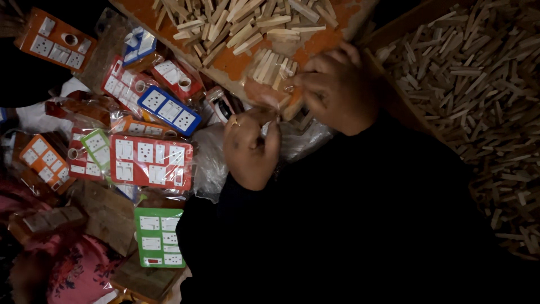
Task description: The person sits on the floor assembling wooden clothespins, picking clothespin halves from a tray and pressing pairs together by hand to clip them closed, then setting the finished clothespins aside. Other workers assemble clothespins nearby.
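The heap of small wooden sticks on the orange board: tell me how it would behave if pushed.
The wooden sticks lie loose and crisscrossed, so a push would probably scatter them rather than move them as one. Each looks thin and short, so likely light and stiff. The orange board beneath looks flat, so some could slide off its edge.

Person, seen from the head camera. Left hand: bare, one gold-coloured ring with a small raised setting on a finger. Right hand: bare, a ring on one finger, its details unclear. Both arms: long black sleeves, plain, unmarked, reaching to the wrists; dark fabric, folds hardly visible.
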`<move>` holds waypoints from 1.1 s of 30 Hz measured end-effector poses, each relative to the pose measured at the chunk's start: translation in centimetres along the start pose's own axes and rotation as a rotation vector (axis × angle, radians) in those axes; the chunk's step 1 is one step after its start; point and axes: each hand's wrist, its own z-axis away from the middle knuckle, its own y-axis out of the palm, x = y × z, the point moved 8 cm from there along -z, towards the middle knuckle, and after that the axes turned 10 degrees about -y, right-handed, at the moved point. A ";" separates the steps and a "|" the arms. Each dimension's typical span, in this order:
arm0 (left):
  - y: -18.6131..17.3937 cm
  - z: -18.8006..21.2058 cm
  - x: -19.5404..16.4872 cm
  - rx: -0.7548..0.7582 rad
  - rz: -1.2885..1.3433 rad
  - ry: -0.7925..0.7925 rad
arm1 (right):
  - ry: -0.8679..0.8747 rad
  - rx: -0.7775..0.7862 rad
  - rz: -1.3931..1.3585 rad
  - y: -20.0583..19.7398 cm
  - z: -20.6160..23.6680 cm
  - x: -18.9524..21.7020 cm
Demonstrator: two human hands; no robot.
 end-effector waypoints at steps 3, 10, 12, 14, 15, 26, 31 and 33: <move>0.2 0.0 0.2 -0.023 -0.040 0.016 | 0.041 0.000 -0.059 0.0 0.0 0.0; 0.5 0.5 1.0 -0.044 -0.110 -0.009 | 0.092 -0.022 -0.074 -0.6 -0.3 0.1; 0.5 0.5 0.8 -0.035 -0.117 0.035 | 0.098 -0.029 -0.083 -0.7 -0.4 0.1; 0.5 0.5 0.4 -0.017 -0.086 0.061 | 0.095 -0.027 -0.091 -0.7 -0.4 0.3; 0.5 0.5 0.1 -0.008 -0.071 0.074 | 0.093 -0.025 -0.095 -0.7 -0.3 0.3; 1.0 0.1 -0.6 0.114 -0.078 0.089 | 0.057 -0.052 -0.095 -0.6 0.2 0.1; 1.0 -1.2 0.1 0.043 -0.214 0.083 | 0.071 -0.048 -0.101 -0.8 0.2 0.2; 0.7 -1.8 -0.4 -0.009 -0.214 0.170 | 0.061 -0.033 -0.111 -0.8 0.2 0.2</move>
